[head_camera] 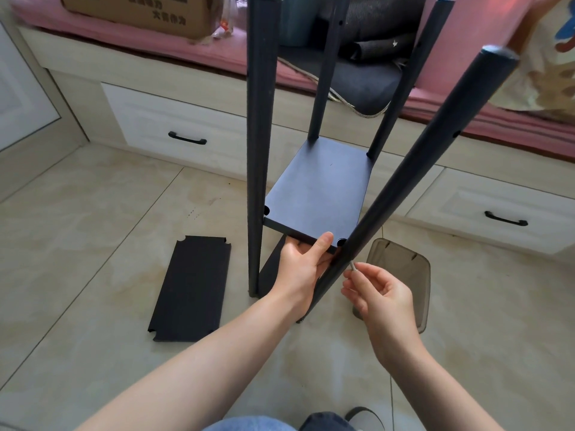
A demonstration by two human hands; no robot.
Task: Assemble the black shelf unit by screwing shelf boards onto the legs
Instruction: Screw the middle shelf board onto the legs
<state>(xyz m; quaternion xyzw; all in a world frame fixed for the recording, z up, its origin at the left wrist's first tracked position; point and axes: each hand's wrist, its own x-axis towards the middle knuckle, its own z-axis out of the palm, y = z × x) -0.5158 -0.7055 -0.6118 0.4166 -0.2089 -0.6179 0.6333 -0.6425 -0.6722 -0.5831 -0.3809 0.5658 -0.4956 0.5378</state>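
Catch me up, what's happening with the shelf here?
A person is partway through assembling a black shelf unit. The left hand grips the near edge of the shelf board set between the four legs, holding it level. The right hand pinches a small silver tool or screw against the near right leg, just below the board's corner. Another loose shelf board lies flat on the tile floor to the left, and a translucent container sits behind the right hand.

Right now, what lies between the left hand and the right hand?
In the head view, the near right leg passes between the left hand and right hand.
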